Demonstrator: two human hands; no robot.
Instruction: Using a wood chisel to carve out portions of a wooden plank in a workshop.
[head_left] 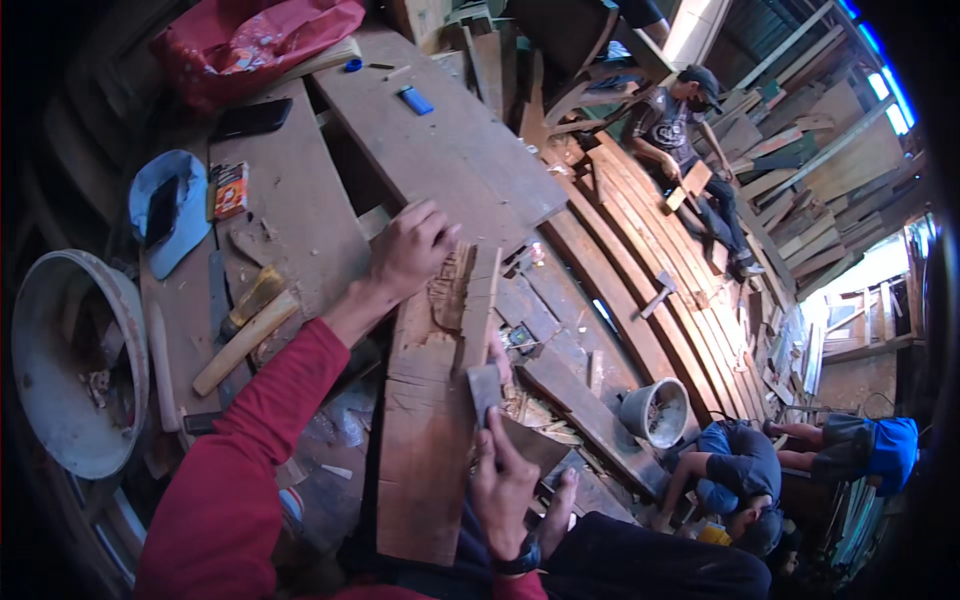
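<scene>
A thick wooden board (425,440) lies lengthwise in front of me, its far end chipped and roughly carved. My left hand (415,248) is closed at that far end, fingers curled; whether it grips anything is hidden. On the board's right side, my right hand (503,485) is closed on a chisel (485,392) with a broad flat blade. The index finger lies along the tool, and the blade is against or close beside the board's edge. Just right of this hand a bare foot (560,505) shows.
Left: white basin (70,365), wooden-handled tool (246,342), light blue cap (180,235), phone (252,118). A blue lighter (415,100) lies on the far plank. Right: bucket (655,413), hammer (658,294) on long beams, a seated person (680,140) holding wood, other people (735,470) bending low.
</scene>
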